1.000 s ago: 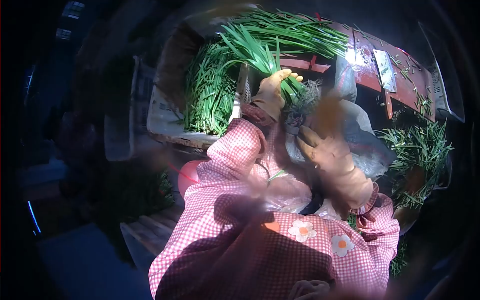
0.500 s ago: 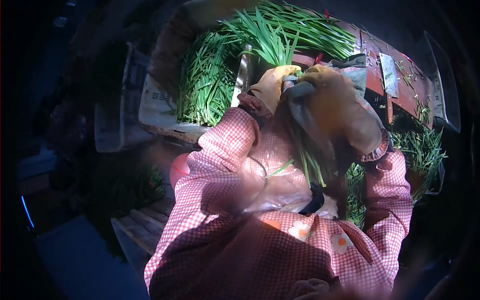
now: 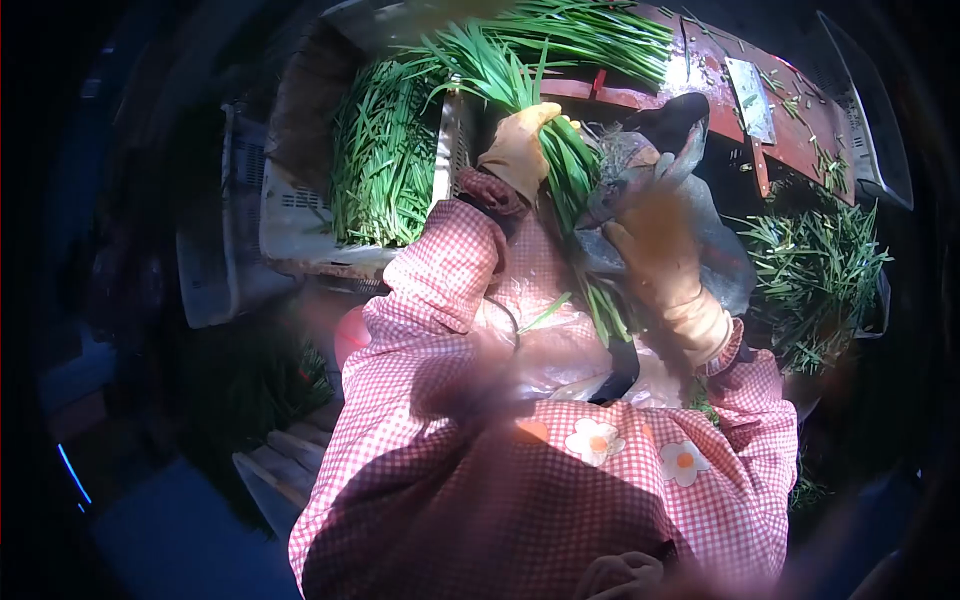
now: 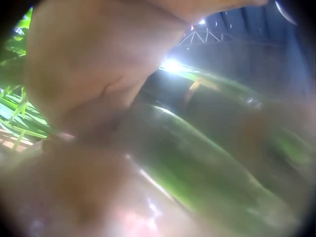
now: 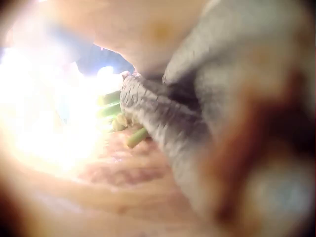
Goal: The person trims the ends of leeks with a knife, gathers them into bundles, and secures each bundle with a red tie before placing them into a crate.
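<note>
The person's pink-and-white gingham garment with white flower patches [image 3: 730, 490] fills the foreground. Beyond the left sleeve stands a grubby off-white plastic crate [image 3: 285, 225], with long, flat green stalks [image 3: 385, 160] piled inside. Across the far right slopes a dark red board [image 3: 713, 98]; near its far end lies a thick sheaf of green stalks [image 3: 590, 40]. A loose heap of green trimmings [image 3: 815, 280] sits below the board, beside a greyish translucent plastic sack [image 3: 725, 270].

The bunch in work, a slim bundle of bright green leafy stalks [image 3: 570, 180], hangs over the lap between the two hands, leaves fanning up and away. The left hand [image 3: 515, 150] has its fingers curled round it; the right hand [image 3: 660, 255] holds a soft grey textured cloth [image 5: 153, 108] close beside the stalks. On the board rests a broad steel cleaver with a reddish handle [image 3: 748, 98], untouched, among short green cut bits [image 3: 830, 170].

The step looks like wiping or stripping the bunch. The next move seems to call for a firm left hold while the right closes the cloth round the stems and draws it along, gently enough not to bruise the leaves.
</note>
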Motion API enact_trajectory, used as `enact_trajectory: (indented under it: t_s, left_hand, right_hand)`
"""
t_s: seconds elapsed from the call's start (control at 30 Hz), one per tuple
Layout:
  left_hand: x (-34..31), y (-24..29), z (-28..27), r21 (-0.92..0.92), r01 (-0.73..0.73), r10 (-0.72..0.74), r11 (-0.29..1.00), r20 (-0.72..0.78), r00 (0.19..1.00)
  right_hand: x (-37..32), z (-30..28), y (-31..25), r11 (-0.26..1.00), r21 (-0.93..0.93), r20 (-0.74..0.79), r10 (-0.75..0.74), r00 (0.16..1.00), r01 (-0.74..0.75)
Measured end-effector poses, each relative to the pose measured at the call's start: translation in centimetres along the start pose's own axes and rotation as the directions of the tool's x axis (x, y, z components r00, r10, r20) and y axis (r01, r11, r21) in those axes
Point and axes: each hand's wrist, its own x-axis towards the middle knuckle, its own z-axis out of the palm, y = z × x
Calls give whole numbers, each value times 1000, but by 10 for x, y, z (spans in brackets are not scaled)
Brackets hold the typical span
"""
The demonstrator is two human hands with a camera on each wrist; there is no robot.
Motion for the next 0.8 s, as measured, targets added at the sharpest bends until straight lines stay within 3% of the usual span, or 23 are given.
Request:
enact_trajectory:
  t_s: [0.03,0.07,0.1,0.13,0.2,0.27,0.33,0.37,0.4,0.43,0.47,0.5,0.53,0.57,0.67,0.73,0.8]
  left_hand:
    - [-2,5,7,-250,120,-159,961,-145,977]
    - [3,-8,-7,25,-51,53,998,-72,996]
    - [18,-27,-31,279,-250,242,927,63,968]
    - [18,-26,-33,335,-291,272,896,102,957]
    - [18,-23,-36,433,-376,331,819,180,926]
    - [4,-12,-27,214,-268,260,939,66,963]
    - [-2,-4,-25,-253,-86,99,964,37,994]
    - [-7,0,-27,-327,-82,102,942,46,994]
    - [-9,2,-31,-330,-77,88,941,19,996]
    - [-8,3,-41,-133,-143,143,981,-11,990]
    - [-8,10,-42,194,-254,262,948,-18,965]
    - [-6,18,-43,192,-253,265,948,-40,963]
    - [-10,25,-45,-157,-95,79,983,-106,991]
    - [3,24,-66,-418,-40,-3,908,-102,995]
    - [-3,55,-40,135,-212,236,968,-188,954]
    - [-10,86,1,-328,-279,271,902,-72,960]
    - [-22,111,21,-363,-202,213,910,-11,977]
  right_hand:
    - [-18,8,18,988,92,-19,125,992,-123]
    - [-38,5,41,959,111,14,261,965,-261]
    - [-57,1,64,911,123,47,392,919,-395]
    - [-75,-8,92,846,47,98,524,846,-530]
    - [-92,-48,107,775,-26,-24,631,775,-632]
    - [-108,-78,114,662,234,-133,747,651,-712]
    - [-110,-108,104,648,278,-226,762,607,-709]
    - [-114,-114,105,677,301,-260,736,625,-671]
    - [-118,-115,108,654,308,-258,756,601,-691]
    - [-121,-115,110,631,315,-255,776,577,-709]
    - [-122,-115,110,609,321,-249,793,556,-725]
    - [-122,-115,108,601,327,-278,799,534,-729]
    - [-121,-116,105,650,317,-322,759,566,-690]
    - [-117,-118,98,694,308,-365,718,592,-651]
    - [-91,-127,77,868,233,-497,495,713,-439]
    - [-67,-141,62,925,196,-584,378,719,-327]
    - [-61,-157,61,946,143,-639,313,703,-291]
